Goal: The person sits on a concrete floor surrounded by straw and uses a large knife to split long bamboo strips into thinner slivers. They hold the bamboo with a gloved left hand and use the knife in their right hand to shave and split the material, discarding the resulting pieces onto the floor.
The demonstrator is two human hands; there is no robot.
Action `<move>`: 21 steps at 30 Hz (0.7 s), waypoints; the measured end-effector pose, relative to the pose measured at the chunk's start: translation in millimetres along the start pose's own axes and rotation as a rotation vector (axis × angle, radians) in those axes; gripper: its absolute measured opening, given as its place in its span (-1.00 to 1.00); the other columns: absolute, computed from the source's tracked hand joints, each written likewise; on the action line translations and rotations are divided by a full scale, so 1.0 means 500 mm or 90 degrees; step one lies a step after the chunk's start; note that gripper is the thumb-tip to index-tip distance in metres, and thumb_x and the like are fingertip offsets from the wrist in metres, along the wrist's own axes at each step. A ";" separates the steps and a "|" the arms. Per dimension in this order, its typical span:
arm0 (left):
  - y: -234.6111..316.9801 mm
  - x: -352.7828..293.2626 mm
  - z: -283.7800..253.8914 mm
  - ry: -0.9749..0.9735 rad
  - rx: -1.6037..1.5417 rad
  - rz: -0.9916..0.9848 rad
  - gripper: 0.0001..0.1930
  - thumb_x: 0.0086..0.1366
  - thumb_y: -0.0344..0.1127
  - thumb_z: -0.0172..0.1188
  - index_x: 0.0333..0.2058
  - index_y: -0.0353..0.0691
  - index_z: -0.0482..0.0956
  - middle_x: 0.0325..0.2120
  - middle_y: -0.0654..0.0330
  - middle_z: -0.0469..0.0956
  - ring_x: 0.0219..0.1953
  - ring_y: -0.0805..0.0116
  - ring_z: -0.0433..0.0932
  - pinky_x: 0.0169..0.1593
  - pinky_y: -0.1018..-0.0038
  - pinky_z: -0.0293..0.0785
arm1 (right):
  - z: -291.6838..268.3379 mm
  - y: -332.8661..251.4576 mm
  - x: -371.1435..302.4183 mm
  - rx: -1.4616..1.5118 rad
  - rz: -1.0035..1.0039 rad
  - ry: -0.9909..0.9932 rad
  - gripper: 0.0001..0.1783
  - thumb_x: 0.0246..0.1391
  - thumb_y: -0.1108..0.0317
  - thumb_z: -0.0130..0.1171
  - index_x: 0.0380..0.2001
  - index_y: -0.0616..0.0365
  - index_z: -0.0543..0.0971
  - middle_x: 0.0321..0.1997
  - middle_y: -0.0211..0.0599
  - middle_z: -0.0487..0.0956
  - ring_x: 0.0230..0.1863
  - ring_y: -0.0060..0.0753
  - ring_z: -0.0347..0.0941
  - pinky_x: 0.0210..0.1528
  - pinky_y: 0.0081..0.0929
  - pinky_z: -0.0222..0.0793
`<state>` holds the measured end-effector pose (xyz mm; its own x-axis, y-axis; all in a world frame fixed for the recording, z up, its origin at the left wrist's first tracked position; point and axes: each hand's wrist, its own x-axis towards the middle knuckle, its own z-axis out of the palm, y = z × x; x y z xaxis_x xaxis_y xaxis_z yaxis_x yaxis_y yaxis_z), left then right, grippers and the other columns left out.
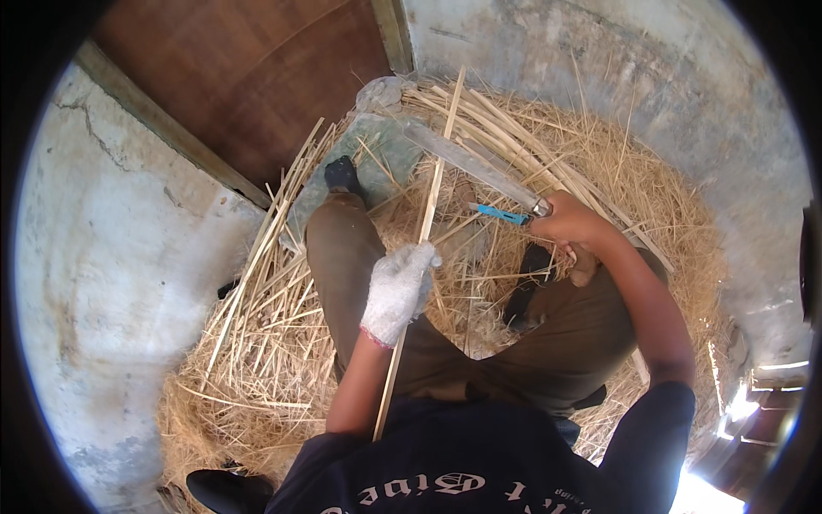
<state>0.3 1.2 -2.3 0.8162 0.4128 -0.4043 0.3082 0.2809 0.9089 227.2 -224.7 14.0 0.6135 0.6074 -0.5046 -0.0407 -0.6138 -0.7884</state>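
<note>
In a white knit glove, my left hand (398, 287) is closed round a long pale bamboo strip (440, 176). The strip runs from beside my left forearm up past my left knee. My bare right hand (563, 223) is closed on a large knife, its broad grey blade (475, 168) pointing up and to the left. That blade crosses the strip well above my glove; whether they touch I cannot tell. A small blue cutter knife (503, 214) also juts from my right hand. Below those fingers is a brown rounded thing (584, 265), partly hidden, whose kind is unclear.
My bent legs frame a heap of fine shavings (462, 308). Split strips (274, 257) lie piled at the left, more strips (505, 128) at the back. A flat greenish slab (325, 193) lies beyond my left foot. Plastered walls (128, 257) and a brown door (248, 77) enclose the spot.
</note>
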 end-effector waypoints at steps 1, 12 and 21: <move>-0.001 0.001 0.001 -0.004 -0.004 0.000 -0.74 0.50 -0.17 0.17 -0.35 -0.19 0.60 -0.77 0.48 0.20 -0.80 0.65 0.10 -0.74 0.58 0.05 | 0.001 0.002 0.004 -0.051 -0.016 0.043 -0.77 -0.04 0.43 0.32 -0.44 0.37 0.50 -0.73 -0.35 0.44 -0.79 -0.55 0.35 -0.75 -0.48 0.27; 0.002 0.000 -0.001 0.008 -0.009 0.000 -0.73 0.49 -0.15 0.18 -0.35 -0.21 0.59 -0.77 0.48 0.20 -0.80 0.66 0.10 -0.73 0.58 0.04 | 0.020 -0.019 -0.029 0.142 0.120 -0.206 -0.80 0.00 0.47 0.28 -0.55 0.18 0.43 -0.68 -0.48 0.40 -0.72 -0.69 0.34 -0.75 -0.52 0.25; -0.004 0.006 -0.002 0.004 -0.004 -0.008 -0.72 0.50 -0.14 0.18 -0.36 -0.20 0.59 -0.77 0.48 0.20 -0.79 0.66 0.10 -0.73 0.59 0.02 | 0.053 0.012 -0.015 -0.213 -0.095 0.053 -0.72 -0.04 0.37 0.32 -0.40 0.43 0.55 -0.62 -0.23 0.56 -0.71 -0.49 0.44 -0.67 -0.43 0.36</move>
<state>1.6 2.6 -5.3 0.8088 0.4148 -0.4168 0.3155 0.2921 0.9029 201.4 -219.2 3.8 0.6564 0.6675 -0.3514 0.3057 -0.6613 -0.6851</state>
